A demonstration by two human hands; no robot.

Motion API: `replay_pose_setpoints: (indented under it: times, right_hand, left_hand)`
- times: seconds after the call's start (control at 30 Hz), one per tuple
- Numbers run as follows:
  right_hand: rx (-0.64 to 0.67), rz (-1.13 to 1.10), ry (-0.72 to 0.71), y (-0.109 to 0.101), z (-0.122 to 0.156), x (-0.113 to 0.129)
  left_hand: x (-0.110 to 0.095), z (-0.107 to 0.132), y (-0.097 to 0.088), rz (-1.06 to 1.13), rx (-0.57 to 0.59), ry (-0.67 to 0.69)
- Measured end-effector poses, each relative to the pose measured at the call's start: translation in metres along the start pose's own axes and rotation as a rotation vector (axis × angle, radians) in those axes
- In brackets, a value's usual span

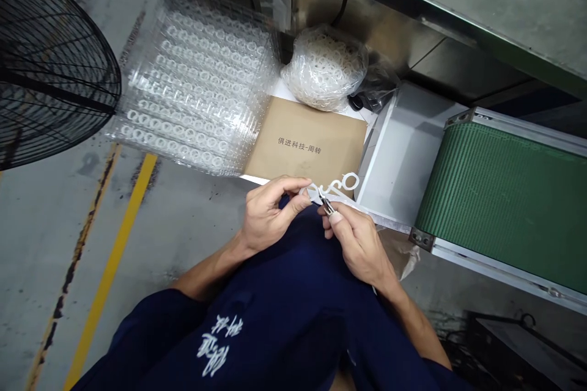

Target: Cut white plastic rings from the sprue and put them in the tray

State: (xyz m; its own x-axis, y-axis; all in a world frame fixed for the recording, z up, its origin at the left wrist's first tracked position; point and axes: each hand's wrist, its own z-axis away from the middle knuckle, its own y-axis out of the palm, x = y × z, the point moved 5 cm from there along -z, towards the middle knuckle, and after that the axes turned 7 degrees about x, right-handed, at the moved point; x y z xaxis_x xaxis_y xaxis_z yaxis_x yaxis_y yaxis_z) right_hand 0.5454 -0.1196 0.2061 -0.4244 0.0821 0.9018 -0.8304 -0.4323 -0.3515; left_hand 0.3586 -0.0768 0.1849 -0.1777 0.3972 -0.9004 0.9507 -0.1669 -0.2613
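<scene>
**Left hand [270,214]:** I saw the thumb and bent fingers closed in a pinch on the near end of a white moulded plastic runner [337,186].

**Right hand [360,244]:** The fingers [342,218] were curled tightly around small side cutters [327,204], with most of the handles hidden in the grip.

**Cutter jaws:** They stood at the runner's edge, between the two hands; I could not tell how far apart they were.

**Workpiece position:** The runner was held in the air above the person's lap, with its ring-shaped end pointing away from the person and over a kraft-paper envelope [305,143] printed with Chinese characters.

**Beyond the envelope:** I had a clear plastic bag of white rings [323,70] at its far edge and a large transparent bag of rows of white rings [197,85] beside it.

**Right of the hands:** A white sheet-metal chute [398,156] ran up to a green belt conveyor [499,208] in an aluminium frame.

**Left of the hands:** The wire guard of a fan [59,67] stood over a concrete floor [46,226] marked with a yellow line [112,269].

**Wearer:** The person wore a navy shirt [275,330] with white characters.
</scene>
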Motion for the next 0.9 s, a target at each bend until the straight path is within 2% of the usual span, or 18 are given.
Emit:
replay_pose_setpoints:
  times: [0.1, 0.17, 0.2, 0.27, 0.33, 0.43, 0.53, 0.63, 0.73, 0.8, 0.9]
  right_hand:
    - [-0.004, 0.035, -0.005, 0.001, -0.006, -0.006]
    - [0.003, 0.082, 0.042, 0.004, -0.019, -0.025]
    - [0.012, 0.100, 0.072, 0.007, -0.029, -0.042]
    - [0.063, 0.096, 0.162, 0.018, -0.055, -0.091]
    - [0.105, 0.054, 0.243, 0.034, -0.083, -0.151]
    - [0.161, 0.002, 0.313, 0.062, -0.118, -0.233]
    - [0.207, 0.049, 0.342, 0.083, -0.137, -0.281]
    - [0.223, 0.084, 0.360, 0.088, -0.144, -0.296]
    - [0.227, 0.111, 0.376, 0.083, -0.147, -0.297]
    - [0.256, 0.143, 0.371, 0.081, -0.145, -0.295]
    - [0.281, 0.161, 0.384, 0.079, -0.130, -0.296]
  left_hand:
    - [0.014, 0.001, 0.003, 0.013, 0.005, -0.069]
    - [0.040, 0.002, 0.010, 0.055, 0.022, -0.164]
    - [0.060, 0.003, 0.015, 0.095, 0.031, -0.236]
    - [0.110, 0.007, 0.030, 0.247, 0.055, -0.393]
    - [0.166, 0.014, 0.048, 0.386, 0.080, -0.508]
    - [0.245, 0.031, 0.070, 0.416, 0.083, -0.686]
    - [0.299, 0.049, 0.085, 0.462, 0.097, -0.806]
    - [0.325, 0.061, 0.094, 0.459, 0.117, -0.856]
    - [0.334, 0.063, 0.096, 0.392, 0.177, -0.815]
    - [0.336, 0.059, 0.088, 0.250, 0.197, -0.755]
    - [0.331, 0.043, 0.070, -0.079, 0.235, -0.610]
